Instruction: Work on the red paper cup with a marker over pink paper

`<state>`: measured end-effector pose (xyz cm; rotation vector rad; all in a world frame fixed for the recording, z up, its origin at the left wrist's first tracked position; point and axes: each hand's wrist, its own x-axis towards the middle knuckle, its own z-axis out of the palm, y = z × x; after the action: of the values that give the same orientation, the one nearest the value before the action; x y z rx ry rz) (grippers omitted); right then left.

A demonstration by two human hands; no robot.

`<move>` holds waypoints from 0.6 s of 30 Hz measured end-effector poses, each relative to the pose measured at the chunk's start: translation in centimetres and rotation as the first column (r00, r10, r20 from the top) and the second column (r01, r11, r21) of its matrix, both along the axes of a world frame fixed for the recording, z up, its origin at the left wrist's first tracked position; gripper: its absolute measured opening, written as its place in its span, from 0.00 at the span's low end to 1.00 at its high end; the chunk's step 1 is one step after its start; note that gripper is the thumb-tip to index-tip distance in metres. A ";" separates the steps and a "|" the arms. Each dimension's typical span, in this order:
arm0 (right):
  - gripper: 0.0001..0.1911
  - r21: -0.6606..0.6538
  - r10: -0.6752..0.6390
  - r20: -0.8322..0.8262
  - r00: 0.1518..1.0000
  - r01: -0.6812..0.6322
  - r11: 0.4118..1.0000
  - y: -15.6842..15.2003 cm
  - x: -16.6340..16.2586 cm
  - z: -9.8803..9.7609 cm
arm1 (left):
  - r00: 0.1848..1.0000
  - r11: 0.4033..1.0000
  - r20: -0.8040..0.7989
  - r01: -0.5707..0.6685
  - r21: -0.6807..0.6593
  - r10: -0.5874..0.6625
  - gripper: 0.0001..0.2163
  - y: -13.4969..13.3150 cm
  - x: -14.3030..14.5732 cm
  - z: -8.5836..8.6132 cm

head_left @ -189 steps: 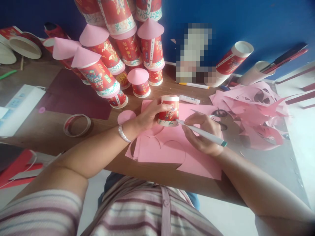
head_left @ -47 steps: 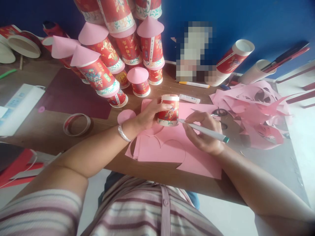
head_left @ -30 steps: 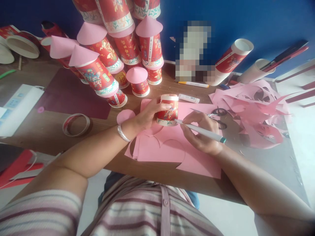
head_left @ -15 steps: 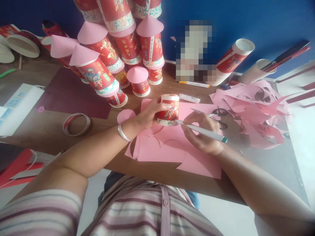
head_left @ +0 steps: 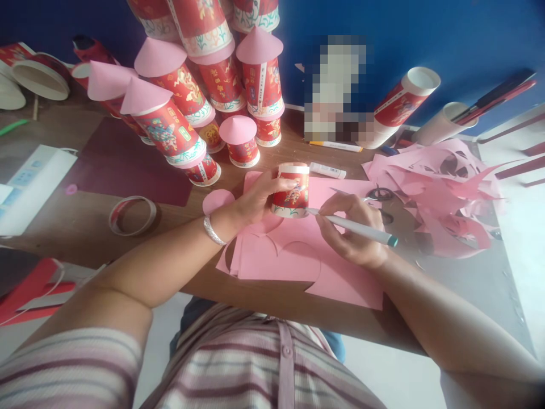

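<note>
A small red patterned paper cup [head_left: 293, 192] stands upside down on a pink paper sheet [head_left: 298, 255] at the table's middle. My left hand [head_left: 258, 199] wraps round the cup's left side and holds it down. My right hand [head_left: 349, 230] pinches a white pen with a green end [head_left: 357, 228]. The pen's tip touches the paper at the cup's right rim. Curved cut-outs show in the sheet's near edge. A pink paper disc [head_left: 218, 200] lies just left of my left wrist.
Stacked red cups with pink paper cones [head_left: 191, 108] stand behind. Scissors [head_left: 378, 199] and a heap of pink scraps [head_left: 443, 193] lie at the right. A glue stick [head_left: 327, 170], a marker [head_left: 336, 147], a tape ring [head_left: 133, 216] and a white box [head_left: 34, 184] also sit on the table.
My right hand and the pen have shifted a little along the cup's right rim. My left hand and the cup have stayed in place.
</note>
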<state>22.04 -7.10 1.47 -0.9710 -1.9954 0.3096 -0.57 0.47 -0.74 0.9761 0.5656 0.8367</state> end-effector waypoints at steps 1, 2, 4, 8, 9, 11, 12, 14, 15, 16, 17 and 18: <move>0.08 0.002 0.004 -0.003 1.000 -0.004 1.000 0.0 0.0 0.0 | 1.000 1.000 -0.002 -0.011 0.008 0.011 0.15 0.0 0.0 0.1; 0.08 0.004 0.007 -0.004 1.000 -0.007 1.000 0.0 0.0 0.0 | 1.000 0.999 -0.002 -0.028 0.016 0.028 0.15 -0.1 0.0 0.1; 0.08 0.000 0.012 0.006 1.000 -0.012 1.000 -0.1 -0.1 0.1 | 0.999 0.998 -0.001 -0.054 0.025 0.054 0.15 -0.1 0.0 0.1; 0.08 0.013 0.019 0.000 1.000 -0.019 1.000 -0.2 -0.3 0.1 | 1.000 0.999 0.001 -0.026 0.023 0.026 0.14 0.0 0.1 0.0; 0.09 0.022 0.024 -0.008 1.000 -0.024 0.999 -0.2 -0.4 0.1 | 1.000 1.000 0.002 -0.018 0.024 0.018 0.14 0.0 0.2 0.0; 0.10 0.026 0.033 -0.016 0.999 -0.033 0.999 -0.2 -0.5 0.1 | 1.000 1.000 0.003 -0.007 0.023 0.006 0.14 0.1 0.2 0.0; 0.09 0.020 0.031 -0.014 0.999 -0.030 0.999 -0.1 -0.5 0.1 | 1.000 1.000 0.004 -0.002 0.025 0.002 0.15 0.1 0.3 0.0; 0.09 0.007 0.025 -0.010 1.000 -0.024 1.000 -0.1 -0.5 0.1 | 1.000 1.000 0.009 0.007 0.026 -0.007 0.15 0.1 0.3 -0.1; 0.09 0.002 0.025 -0.009 1.000 -0.025 1.000 -0.1 -0.5 0.1 | 1.000 1.000 0.011 0.011 0.026 -0.011 0.15 0.1 0.3 -0.1; 0.09 -0.001 0.029 -0.009 1.000 -0.029 1.000 0.0 -0.5 0.1 | 1.000 1.000 0.011 0.012 0.028 -0.013 0.15 0.2 0.3 -0.1; 0.09 -0.003 0.032 -0.010 0.999 -0.032 0.999 0.0 -0.4 0.1 | 1.000 1.000 0.011 0.006 0.031 -0.007 0.15 0.1 0.3 -0.1; 0.09 -0.006 0.036 -0.008 0.999 -0.036 0.999 0.0 -0.3 0.1 | 1.000 0.999 0.009 -0.004 0.033 0.004 0.15 0.1 0.3 -0.1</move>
<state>21.71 -7.10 1.57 -0.9376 -2.0079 0.3393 -0.28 0.59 -0.83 1.0015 0.5478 0.8559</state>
